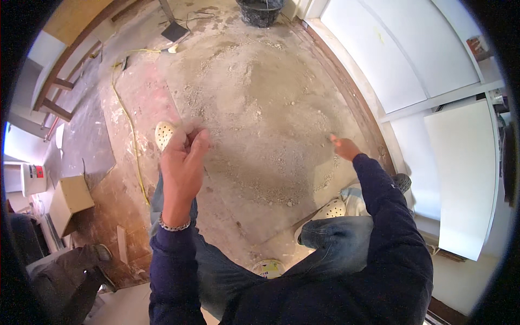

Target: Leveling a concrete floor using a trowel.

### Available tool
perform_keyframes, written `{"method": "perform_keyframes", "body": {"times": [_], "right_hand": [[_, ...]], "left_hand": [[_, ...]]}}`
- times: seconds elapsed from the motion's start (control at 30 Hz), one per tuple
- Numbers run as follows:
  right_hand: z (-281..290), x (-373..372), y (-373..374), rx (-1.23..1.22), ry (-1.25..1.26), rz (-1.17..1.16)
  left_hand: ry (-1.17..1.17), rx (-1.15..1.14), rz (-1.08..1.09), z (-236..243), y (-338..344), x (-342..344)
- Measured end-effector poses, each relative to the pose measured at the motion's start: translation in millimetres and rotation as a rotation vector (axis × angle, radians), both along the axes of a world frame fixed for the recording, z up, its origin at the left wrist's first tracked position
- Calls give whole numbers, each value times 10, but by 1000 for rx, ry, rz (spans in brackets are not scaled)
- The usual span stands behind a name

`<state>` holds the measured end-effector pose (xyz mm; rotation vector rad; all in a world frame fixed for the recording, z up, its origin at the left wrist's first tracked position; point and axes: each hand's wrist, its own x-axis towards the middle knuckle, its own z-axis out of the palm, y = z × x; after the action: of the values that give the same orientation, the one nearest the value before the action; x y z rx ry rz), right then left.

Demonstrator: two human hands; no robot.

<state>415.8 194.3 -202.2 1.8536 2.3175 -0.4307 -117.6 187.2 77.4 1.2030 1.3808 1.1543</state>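
Note:
My left hand point(183, 165) is raised over the floor left of centre, a chain bracelet point(175, 223) on its wrist. Its fingers are curled in toward the thumb and partly blurred, so whatever lies inside them is hidden. Farther right, my right hand point(346, 148) reaches over a spread of grey-brown dust and crumbly rubble point(260, 119). Its fingers look pressed together; anything between them is too small to make out. I sit or crouch low, a pale perforated clog point(163, 134) beyond my left hand and another clog point(331, 209) below my right arm.
A black bucket point(260, 13) stands at the far edge of the rubble. White cabinets point(374, 49) line the right side. A yellow cord point(130, 124) runs along the left floor. A wooden box point(72, 201), a white bucket point(33, 180) and someone's dark trouser leg point(70, 276) are at left.

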Motion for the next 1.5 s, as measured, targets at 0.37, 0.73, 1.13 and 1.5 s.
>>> {"method": "perform_keyframes", "body": {"times": [0.37,0.73,1.13,1.5], "right_hand": [[1718,-1032,-212,84,-83,-78],[2920,-1673,-1066,411,274,-213],[3602,-2114,-1300,203,1185,-48],[4278,-1320,-1616,584,1281,-367]], "left_hand": [[386,197,-106,-486,-27,525],[-13,-180,-635,-522,-627,1743],[-103,-402,-460,906,-773,1368],[725,-376,-208,180,-592,-864]]}}
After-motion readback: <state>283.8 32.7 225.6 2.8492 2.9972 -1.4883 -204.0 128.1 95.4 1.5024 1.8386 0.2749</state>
